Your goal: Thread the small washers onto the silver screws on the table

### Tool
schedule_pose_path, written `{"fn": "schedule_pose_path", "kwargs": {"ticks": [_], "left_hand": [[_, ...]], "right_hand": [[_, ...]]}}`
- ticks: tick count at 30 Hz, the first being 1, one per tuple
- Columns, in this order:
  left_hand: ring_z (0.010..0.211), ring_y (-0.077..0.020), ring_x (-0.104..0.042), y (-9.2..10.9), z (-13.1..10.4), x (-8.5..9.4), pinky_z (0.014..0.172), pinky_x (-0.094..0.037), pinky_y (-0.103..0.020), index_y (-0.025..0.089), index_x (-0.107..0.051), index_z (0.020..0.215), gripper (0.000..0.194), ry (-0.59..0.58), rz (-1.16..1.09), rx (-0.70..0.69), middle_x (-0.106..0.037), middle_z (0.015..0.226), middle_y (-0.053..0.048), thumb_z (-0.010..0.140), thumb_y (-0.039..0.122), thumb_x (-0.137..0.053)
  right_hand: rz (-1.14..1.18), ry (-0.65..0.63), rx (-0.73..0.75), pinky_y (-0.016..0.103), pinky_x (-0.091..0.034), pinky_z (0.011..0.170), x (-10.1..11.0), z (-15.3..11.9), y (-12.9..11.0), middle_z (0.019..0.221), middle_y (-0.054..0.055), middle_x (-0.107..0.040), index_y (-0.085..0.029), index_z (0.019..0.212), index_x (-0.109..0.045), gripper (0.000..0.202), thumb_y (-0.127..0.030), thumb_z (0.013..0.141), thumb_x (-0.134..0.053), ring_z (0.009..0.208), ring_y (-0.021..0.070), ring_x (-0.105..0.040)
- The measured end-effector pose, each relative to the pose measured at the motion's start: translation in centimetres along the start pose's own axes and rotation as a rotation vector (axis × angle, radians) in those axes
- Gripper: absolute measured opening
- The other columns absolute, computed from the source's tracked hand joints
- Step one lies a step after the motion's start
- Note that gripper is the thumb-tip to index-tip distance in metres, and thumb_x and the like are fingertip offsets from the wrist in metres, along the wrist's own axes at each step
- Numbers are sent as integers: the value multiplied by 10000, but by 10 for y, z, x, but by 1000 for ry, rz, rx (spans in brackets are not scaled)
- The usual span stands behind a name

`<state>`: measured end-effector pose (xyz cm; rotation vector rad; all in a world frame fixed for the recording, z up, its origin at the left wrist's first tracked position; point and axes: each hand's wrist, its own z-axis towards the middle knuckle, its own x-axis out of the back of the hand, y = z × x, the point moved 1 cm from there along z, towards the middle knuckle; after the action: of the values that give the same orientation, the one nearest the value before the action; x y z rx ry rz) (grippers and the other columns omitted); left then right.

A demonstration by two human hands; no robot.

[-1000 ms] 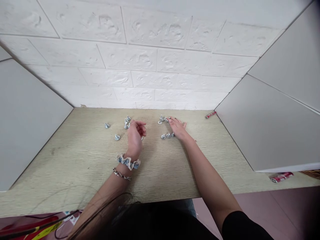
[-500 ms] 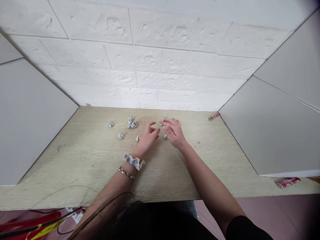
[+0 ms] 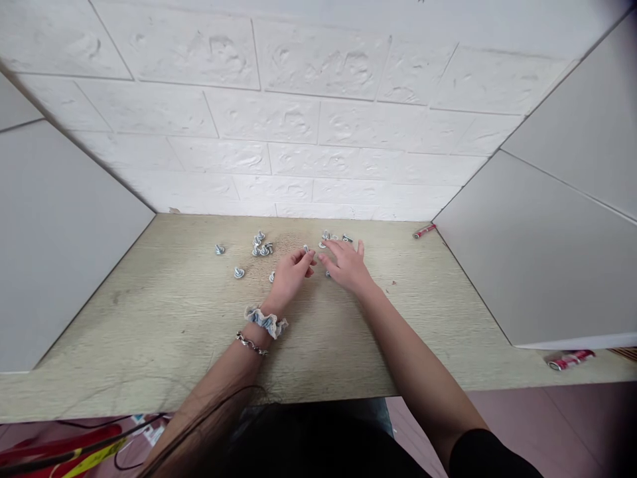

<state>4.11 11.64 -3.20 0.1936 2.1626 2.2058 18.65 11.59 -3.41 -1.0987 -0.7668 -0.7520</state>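
I look through one head-worn camera above the near side of the tabletop (image 3: 328,345), facing forward and down to the white wall (image 3: 293,123), far enough back to catch both side panels (image 3: 74,259); the dark lower-right corner I can't quite read.

At the wooden table (image 3: 338,338), a small metal piece (image 3: 306,248) is pinched by the left hand (image 3: 292,271), while the right hand (image 3: 349,267) is held just beside it with the fingers spread. Several bolts (image 3: 263,251) are gathered at the left, and a red tube (image 3: 424,231) is placed near the right panel (image 3: 537,259).
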Motion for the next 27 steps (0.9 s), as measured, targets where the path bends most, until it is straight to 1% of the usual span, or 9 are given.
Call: {"fn": "schedule_pose_path", "kwargs": {"ticks": [3,6,10,13,17,19,23,27], "left_hand": [[498,-107,-477,1,0,0,501,-381,-209,143,-575,642,321,2,8,-20,-545,574,-18,748,446,-574],[501,-108,-471,2,-2,0,510,-375,-208,145,-571,629,320,1,56,-44,-518,537,-7,770,432,-553],[506,-112,-465,4,-3,0,512,-369,-211,148,-570,612,328,12,92,-56,-494,510,-3,778,429,-541],[513,-112,-468,4,-3,-1,521,-381,-213,145,-579,620,305,4,33,-22,-499,527,-7,752,419,-572],[519,-91,-479,2,-2,-1,532,-400,-207,128,-617,777,283,11,-167,87,-557,667,-29,725,405,-598],[514,-79,-479,1,-1,0,526,-400,-196,125,-616,828,284,22,-241,125,-565,700,-34,724,389,-600],[502,-67,-479,2,-2,0,519,-401,-187,128,-617,824,252,24,-261,135,-562,696,-30,735,363,-592],[495,-61,-474,4,-3,-1,518,-399,-187,124,-610,819,247,9,-241,115,-559,692,-23,736,356,-595]], "right_hand": [[-132,-86,10,627,25,1007,-6,2,4,1276,107,-491,-208,1228,-480,446,-473,885,-376,1196,261,-399],[-200,-124,31,635,15,1006,-11,3,5,1309,110,-460,-193,1242,-473,486,-499,891,-337,1198,276,-396],[-263,-179,29,604,-111,1016,-14,4,5,1350,100,-415,-184,1246,-479,478,-475,891,-344,1213,292,-379],[-282,-216,11,569,-192,1007,-14,4,6,1370,88,-392,-195,1256,-475,469,-460,893,-341,1222,300,-370],[-283,-239,4,559,-219,1000,-13,5,5,1379,84,-378,-198,1265,-468,473,-456,890,-339,1223,305,-371],[-277,-244,3,543,-239,995,-13,5,6,1381,83,-374,-198,1267,-464,476,-458,885,-348,1222,302,-372],[-269,-241,11,487,-286,981,-13,7,6,1369,75,-395,-195,1253,-474,471,-458,877,-366,1206,288,-388],[-277,-218,30,444,-307,965,-12,6,5,1311,96,-453,-187,1223,-491,439,-434,874,-391,1158,268,-432]]}}
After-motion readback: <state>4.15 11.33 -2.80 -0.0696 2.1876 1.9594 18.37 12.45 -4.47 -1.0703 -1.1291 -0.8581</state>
